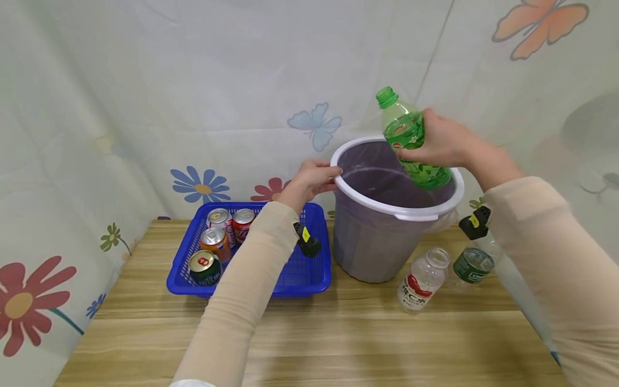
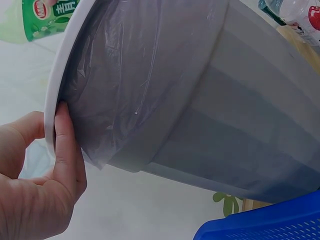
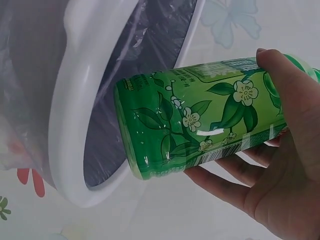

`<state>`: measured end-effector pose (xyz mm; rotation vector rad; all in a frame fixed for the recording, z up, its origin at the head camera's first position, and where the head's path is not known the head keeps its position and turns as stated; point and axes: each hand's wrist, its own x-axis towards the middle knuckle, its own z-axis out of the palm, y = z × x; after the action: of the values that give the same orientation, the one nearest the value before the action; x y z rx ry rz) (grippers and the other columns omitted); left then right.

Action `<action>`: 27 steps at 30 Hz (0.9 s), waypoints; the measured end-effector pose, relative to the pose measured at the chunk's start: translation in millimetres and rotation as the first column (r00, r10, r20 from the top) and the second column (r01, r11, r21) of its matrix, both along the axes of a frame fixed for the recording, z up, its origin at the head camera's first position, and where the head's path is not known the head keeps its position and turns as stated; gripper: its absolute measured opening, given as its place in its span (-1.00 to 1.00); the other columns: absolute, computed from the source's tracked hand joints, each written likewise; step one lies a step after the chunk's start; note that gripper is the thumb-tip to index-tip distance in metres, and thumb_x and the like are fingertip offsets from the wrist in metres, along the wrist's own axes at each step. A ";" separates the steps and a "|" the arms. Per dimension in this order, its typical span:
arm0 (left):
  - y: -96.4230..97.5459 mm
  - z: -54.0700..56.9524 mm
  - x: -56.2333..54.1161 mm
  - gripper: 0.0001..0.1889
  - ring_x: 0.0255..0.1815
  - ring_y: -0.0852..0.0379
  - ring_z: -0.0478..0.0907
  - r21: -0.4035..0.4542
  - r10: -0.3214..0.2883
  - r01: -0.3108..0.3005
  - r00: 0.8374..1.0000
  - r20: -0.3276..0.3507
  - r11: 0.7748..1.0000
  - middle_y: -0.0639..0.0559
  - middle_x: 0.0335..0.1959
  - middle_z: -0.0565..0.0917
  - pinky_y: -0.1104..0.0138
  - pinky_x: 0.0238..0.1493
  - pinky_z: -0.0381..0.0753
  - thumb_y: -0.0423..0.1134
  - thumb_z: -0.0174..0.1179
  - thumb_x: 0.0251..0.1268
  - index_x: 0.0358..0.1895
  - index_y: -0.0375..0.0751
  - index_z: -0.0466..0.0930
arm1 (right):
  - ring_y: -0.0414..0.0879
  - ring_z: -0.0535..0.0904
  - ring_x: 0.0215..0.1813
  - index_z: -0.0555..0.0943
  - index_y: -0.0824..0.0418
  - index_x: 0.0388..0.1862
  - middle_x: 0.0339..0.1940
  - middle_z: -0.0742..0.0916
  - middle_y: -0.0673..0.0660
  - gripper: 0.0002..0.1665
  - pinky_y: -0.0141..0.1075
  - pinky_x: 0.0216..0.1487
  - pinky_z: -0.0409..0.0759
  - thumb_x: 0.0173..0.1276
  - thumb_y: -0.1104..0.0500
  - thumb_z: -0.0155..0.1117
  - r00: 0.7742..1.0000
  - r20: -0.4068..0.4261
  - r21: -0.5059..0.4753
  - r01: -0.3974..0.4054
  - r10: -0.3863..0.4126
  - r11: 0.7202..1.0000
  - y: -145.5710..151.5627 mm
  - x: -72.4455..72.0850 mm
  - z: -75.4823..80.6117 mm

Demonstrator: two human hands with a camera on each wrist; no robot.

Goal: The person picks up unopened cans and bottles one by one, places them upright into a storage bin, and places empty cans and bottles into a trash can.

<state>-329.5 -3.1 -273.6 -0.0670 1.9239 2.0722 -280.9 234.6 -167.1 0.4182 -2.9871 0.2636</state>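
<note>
My right hand (image 1: 442,141) grips a green plastic bottle (image 1: 411,142) with no cap on its neck. The bottle tilts, base down, over the mouth of a grey trash can (image 1: 372,242). In the right wrist view, its flowered label (image 3: 200,115) shows, with the base close to the white rim (image 3: 75,115). My left hand (image 1: 314,180) pinches that rim at its left side, thumb on one side and fingers on the other. A thin plastic liner (image 2: 120,75) hangs over the outside of the can in the left wrist view.
To the left of the can sits a blue basket (image 1: 309,277) with several drink cans (image 1: 205,269) in its left part. A clear bottle with a red and white label (image 1: 418,285) and one with a green label (image 1: 474,265) stand at the can's right, on the wooden table (image 1: 314,344).
</note>
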 end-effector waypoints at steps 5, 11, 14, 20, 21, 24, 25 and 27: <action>0.1 -0.4 0.3 -0.53 -0.35 0.09 0.60 -0.003 0.004 -0.004 1.000 0.005 1.000 -0.23 -0.03 0.57 0.34 -0.25 0.67 -0.38 0.20 0.17 0.18 -0.36 0.38 | 0.28 0.49 -0.09 0.15 0.48 0.13 -0.10 0.52 0.39 -0.06 0.08 -0.14 0.48 0.14 -0.25 0.18 1.000 0.021 0.009 -0.016 0.016 1.000 -4.1 -0.2 -5.4; 0.0 -0.9 0.0 -0.53 -0.35 0.09 0.60 -0.001 0.012 -0.012 1.000 0.007 1.000 -0.18 -0.14 0.58 0.34 -0.25 0.67 -0.37 0.21 0.16 0.17 -0.35 0.39 | 0.29 0.49 -0.06 0.12 0.49 0.16 -0.07 0.52 0.42 -0.05 0.08 -0.09 0.48 0.15 -0.23 0.18 0.998 0.063 0.015 -0.031 0.030 0.999 -6.0 -0.1 -8.6; -0.1 -1.0 -0.1 -0.53 -0.35 0.10 0.60 0.001 0.014 -0.014 1.000 0.003 1.000 -0.17 -0.15 0.58 0.34 -0.25 0.67 -0.37 0.22 0.15 0.16 -0.35 0.40 | 0.26 0.49 -0.07 0.13 0.48 0.15 -0.09 0.52 0.41 -0.06 0.06 -0.10 0.49 0.15 -0.21 0.20 0.996 0.080 0.000 -0.036 0.036 0.999 -5.7 -0.7 -10.5; 0.0 -0.8 0.0 -0.53 -0.36 0.10 0.60 -0.001 0.019 -0.019 1.000 0.004 1.000 -0.17 -0.17 0.58 0.34 -0.26 0.67 -0.37 0.22 0.15 0.16 -0.34 0.40 | 0.27 0.50 -0.05 0.13 0.47 0.14 -0.08 0.53 0.41 -0.08 0.07 -0.05 0.47 0.15 -0.20 0.22 0.994 0.099 -0.015 -0.048 0.049 0.999 -5.9 -3.4 -15.4; 0.1 -0.6 0.1 -0.53 -0.36 0.10 0.60 0.000 0.018 -0.018 1.000 0.005 1.000 -0.17 -0.17 0.58 0.34 -0.26 0.67 -0.37 0.22 0.15 0.16 -0.34 0.40 | 0.27 0.50 -0.04 0.13 0.47 0.15 -0.08 0.53 0.41 -0.08 0.08 -0.05 0.47 0.15 -0.19 0.22 0.994 0.101 -0.013 -0.050 0.051 0.999 -5.9 -3.8 -16.1; 0.4 -0.3 0.1 -0.54 -0.37 0.10 0.59 0.003 0.015 -0.015 1.000 0.006 1.000 -0.16 -0.18 0.58 0.34 -0.26 0.67 -0.38 0.21 0.16 0.16 -0.35 0.41 | 0.26 0.50 -0.05 0.14 0.47 0.14 -0.08 0.53 0.41 -0.10 0.07 -0.05 0.47 0.15 -0.17 0.23 0.993 0.100 -0.012 -0.059 0.060 0.998 -6.1 -4.7 -17.9; 0.4 -0.2 0.3 -0.55 -0.37 0.10 0.59 0.003 0.014 -0.014 1.000 0.006 1.000 -0.16 -0.18 0.58 0.34 -0.25 0.67 -0.38 0.21 0.16 0.15 -0.35 0.41 | 0.25 0.50 -0.05 0.15 0.47 0.13 -0.09 0.53 0.40 -0.11 0.06 -0.05 0.47 0.15 -0.16 0.24 0.993 0.100 -0.012 -0.061 0.062 0.998 -6.1 -4.9 -18.4; 0.5 -0.1 0.4 -0.55 -0.37 0.11 0.59 0.003 0.013 -0.013 1.000 0.005 1.000 -0.15 -0.19 0.58 0.34 -0.25 0.67 -0.38 0.21 0.17 0.15 -0.35 0.41 | 0.23 0.50 -0.06 0.15 0.47 0.12 -0.09 0.53 0.40 -0.13 0.05 -0.06 0.47 0.15 -0.14 0.25 0.992 0.104 -0.018 -0.066 0.068 0.998 -6.5 -4.9 -19.2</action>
<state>-329.1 -2.7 -273.7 -0.0840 1.9225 2.0805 -285.7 228.1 -186.3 0.5195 -3.0748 0.3228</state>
